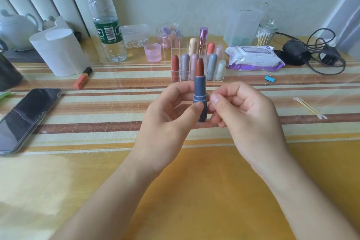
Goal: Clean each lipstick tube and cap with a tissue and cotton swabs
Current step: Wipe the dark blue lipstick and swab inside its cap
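A blue-grey lipstick tube stands upright above the table's middle, uncapped, its brown-red stick raised out of the top. My left hand grips the tube's base between thumb and fingers. My right hand is beside it on the right, its curled fingertips pinching the tube's lower part. A clear organiser behind holds several capped lipsticks. Two cotton swabs lie on the cloth at the right. A pack of wet wipes lies to the right of the organiser. The blue-grey tube's cap is not visible.
A phone lies at the left. A tissue roll, a water bottle and a pink cup stand at the back. An orange lipstick lies by the roll. A swab jar, black cables and a blue clip sit at the right.
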